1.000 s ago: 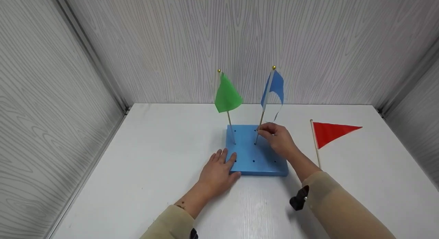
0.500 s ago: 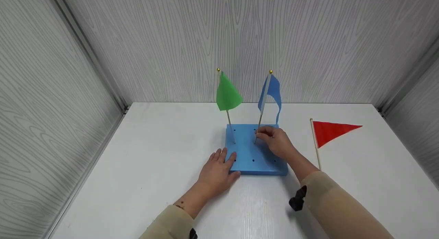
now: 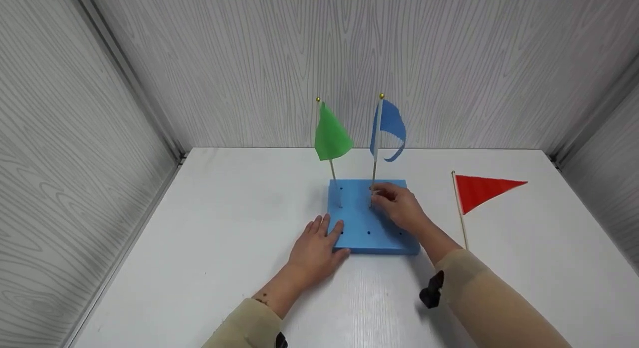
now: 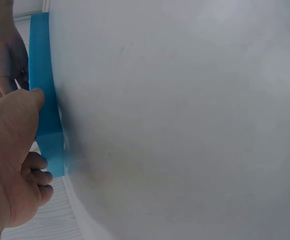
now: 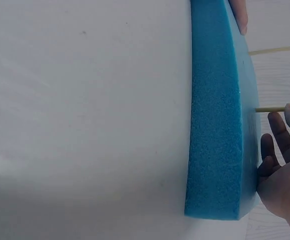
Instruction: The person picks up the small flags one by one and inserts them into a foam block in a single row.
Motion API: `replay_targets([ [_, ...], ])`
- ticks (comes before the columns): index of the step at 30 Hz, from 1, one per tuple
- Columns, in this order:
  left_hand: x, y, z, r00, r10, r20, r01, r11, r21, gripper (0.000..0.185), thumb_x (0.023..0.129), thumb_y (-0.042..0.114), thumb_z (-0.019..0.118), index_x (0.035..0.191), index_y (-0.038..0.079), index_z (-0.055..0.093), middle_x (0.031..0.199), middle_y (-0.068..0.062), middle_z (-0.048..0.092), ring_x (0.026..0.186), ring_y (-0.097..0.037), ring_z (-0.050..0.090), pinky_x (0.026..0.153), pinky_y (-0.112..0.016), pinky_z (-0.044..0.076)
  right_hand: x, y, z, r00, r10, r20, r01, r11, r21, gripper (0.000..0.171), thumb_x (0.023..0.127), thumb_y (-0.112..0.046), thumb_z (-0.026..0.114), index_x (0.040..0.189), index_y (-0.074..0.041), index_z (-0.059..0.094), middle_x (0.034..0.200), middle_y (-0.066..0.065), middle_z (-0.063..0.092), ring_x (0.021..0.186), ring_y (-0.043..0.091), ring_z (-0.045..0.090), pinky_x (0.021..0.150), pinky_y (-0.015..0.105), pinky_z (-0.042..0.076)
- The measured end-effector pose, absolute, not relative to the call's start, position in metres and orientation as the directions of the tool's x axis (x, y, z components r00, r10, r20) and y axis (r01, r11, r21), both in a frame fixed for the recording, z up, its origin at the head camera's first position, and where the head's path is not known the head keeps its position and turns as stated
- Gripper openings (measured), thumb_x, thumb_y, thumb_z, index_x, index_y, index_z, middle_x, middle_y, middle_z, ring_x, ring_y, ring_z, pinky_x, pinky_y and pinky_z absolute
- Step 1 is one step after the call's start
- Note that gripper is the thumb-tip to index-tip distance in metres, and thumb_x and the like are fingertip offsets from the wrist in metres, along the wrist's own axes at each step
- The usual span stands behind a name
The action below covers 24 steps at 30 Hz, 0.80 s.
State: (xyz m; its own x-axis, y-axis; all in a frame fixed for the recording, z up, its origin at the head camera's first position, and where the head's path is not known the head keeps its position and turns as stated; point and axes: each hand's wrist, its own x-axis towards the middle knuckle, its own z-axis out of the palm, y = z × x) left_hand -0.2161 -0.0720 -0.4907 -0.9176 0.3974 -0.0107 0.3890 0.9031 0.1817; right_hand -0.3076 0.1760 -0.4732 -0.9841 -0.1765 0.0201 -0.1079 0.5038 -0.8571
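Observation:
In the head view a blue foam block with several small holes lies on the table. My right hand pinches the thin stick of a blue flag low down, its lower end at a middle hole. The flag stands nearly upright, its cloth curling. My left hand rests on the block's front left corner, index finger on top and thumb at the front edge. A green flag stands in the block, tilted slightly left. In the right wrist view the blue flag's stick meets the block between thumb and fingertips.
To the right of the block a red triangular flag lies on the white table, its stick's lower part hidden behind the right forearm. Wood-grained panels enclose the table at the back and sides.
The blue flag's top has swung left, bringing its stick from a rightward lean to nearly upright. The right hand has shifted slightly down the stick. The left hand keeps its place.

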Motion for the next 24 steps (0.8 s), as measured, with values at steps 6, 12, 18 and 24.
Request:
replay_targets([
  [6, -0.217, -0.071, -0.492, -0.919, 0.395, -0.016, 0.384, 0.902, 0.195, 0.073, 0.108, 0.056, 0.053, 0.166, 0.014, 0.038, 0.171, -0.020, 0.030, 0.158, -0.037, 0.028, 0.129, -0.048, 0.024, -0.306, 0.193, -0.466, -0.985, -0.167, 0.043, -0.117, 0.466, -0.877, 0.042, 0.106, -0.018, 0.067, 0.148, -0.015, 0.062, 0.122, 0.009, 0.070, 0.106, 0.027, 0.063, 0.086, 0.034, 0.055],
  [12, -0.220, -0.072, -0.493, -0.917, 0.399, -0.008, 0.389, 0.898, 0.206, 0.072, 0.109, 0.054, 0.054, 0.166, 0.013, 0.039, 0.171, -0.022, 0.030, 0.158, -0.038, 0.028, 0.129, -0.048, 0.023, -0.309, 0.224, -0.454, -0.990, -0.137, 0.041, -0.104, 0.491, -0.865, 0.045, 0.104, -0.018, 0.071, 0.148, -0.015, 0.061, 0.127, 0.010, 0.069, 0.116, 0.029, 0.063, 0.096, 0.037, 0.058],
  [18, -0.223, -0.076, -0.496, -0.912, 0.410, 0.003, 0.403, 0.895, 0.190, 0.071, 0.109, 0.053, 0.054, 0.165, 0.012, 0.040, 0.169, -0.023, 0.033, 0.157, -0.039, 0.031, 0.128, -0.049, 0.025, -0.307, 0.263, -0.449, -0.994, -0.104, 0.025, -0.075, 0.509, -0.857, 0.045, 0.103, -0.018, 0.072, 0.146, -0.014, 0.061, 0.131, 0.011, 0.068, 0.120, 0.030, 0.064, 0.103, 0.047, 0.057],
  [24, -0.224, -0.079, -0.497, -0.916, 0.401, -0.007, 0.392, 0.898, 0.198, 0.072, 0.109, 0.053, 0.054, 0.165, 0.012, 0.039, 0.170, -0.022, 0.032, 0.158, -0.038, 0.030, 0.129, -0.048, 0.024, -0.299, 0.298, -0.451, -0.996, -0.091, 0.001, -0.051, 0.543, -0.838, 0.042, 0.103, -0.022, 0.073, 0.142, -0.012, 0.062, 0.132, 0.013, 0.068, 0.116, 0.030, 0.065, 0.098, 0.038, 0.059],
])
